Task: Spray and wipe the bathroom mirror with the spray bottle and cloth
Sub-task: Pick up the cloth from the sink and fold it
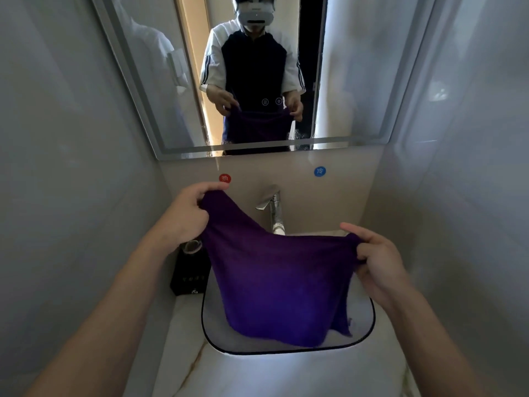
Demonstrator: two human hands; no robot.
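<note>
While the purple cloth (274, 279) is held spread above the sink basin (369, 333), its two upper corners are pinched by the two hands; the left hand (183, 213) grips the left corner, with fingers and thumb curled round the fabric, near the red hot-water sticker (225, 178) on the wall; the right hand (378, 259) pinches the right corner lower down, with its thumb stretched out along the upper edge; each grip is therefore closed on the cloth. The cloth hangs down in a loose sheet, and its lower edge is seen over the inside of the basin; whether it touches the basin cannot be told. Behind the cloth a chrome faucet (272, 207) stands at the back of the sink, partly covered by the fabric; a blue cold-water sticker (319, 171) is placed on the wall to the right of it. A dark box-shaped object (187, 277) stands on the marble worktop (183, 353), just beside the left rim of the basin and under the left wrist. The bathroom mirror (148, 81) is mounted on the wall above the stickers; in it the person is reflected with the cloth held between both hands.
</note>
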